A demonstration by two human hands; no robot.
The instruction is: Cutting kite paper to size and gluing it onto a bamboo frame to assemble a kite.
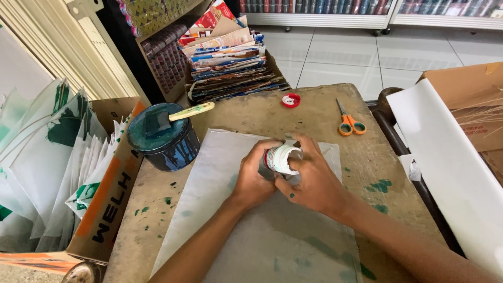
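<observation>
Both my hands close around a small white bottle (pixel 282 158) with a red and white label, held on its side above a sheet of grey-white paper (pixel 262 230). My left hand (pixel 255 175) grips its base from the left. My right hand (pixel 309 178) wraps over its upper end, fingers curled on the neck. A red cap (pixel 291 100) lies on the table farther back, apart from the bottle.
A dark paint tin (pixel 163 137) with a brush (pixel 181 115) across it stands at the table's left. Orange scissors (pixel 348 121) lie at the back right. Stacked printed paper (pixel 230 57) is behind, green-painted white sheets (pixel 57 152) in a cardboard box at left, a white paper roll (pixel 445 167) at right.
</observation>
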